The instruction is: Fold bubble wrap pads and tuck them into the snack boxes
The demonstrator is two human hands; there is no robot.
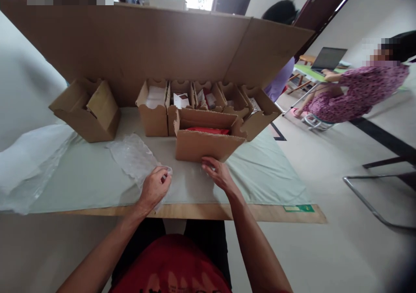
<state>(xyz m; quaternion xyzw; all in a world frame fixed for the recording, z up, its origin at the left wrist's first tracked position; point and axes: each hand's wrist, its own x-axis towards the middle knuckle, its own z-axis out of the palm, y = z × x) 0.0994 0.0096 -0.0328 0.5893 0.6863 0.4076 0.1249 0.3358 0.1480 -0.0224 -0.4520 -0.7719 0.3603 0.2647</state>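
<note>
My left hand (155,188) is closed, pinching the near end of a clear bubble-wrap sheet (133,156) that lies on the table. Close in front of my right hand (218,174) stands an open cardboard box (204,143) with a red item (208,130) inside. The right hand rests on the table with its fingers curled at the foot of that box; a bit of clear wrap seems to lie under them, though I cannot make it out.
A row of small open cardboard boxes (195,100) stands behind, with another box (87,111) at the left. A tall cardboard screen (156,46) backs the table (81,171). White plastic sheeting (29,163) lies far left. Two other people sit at the right by a laptop (328,59).
</note>
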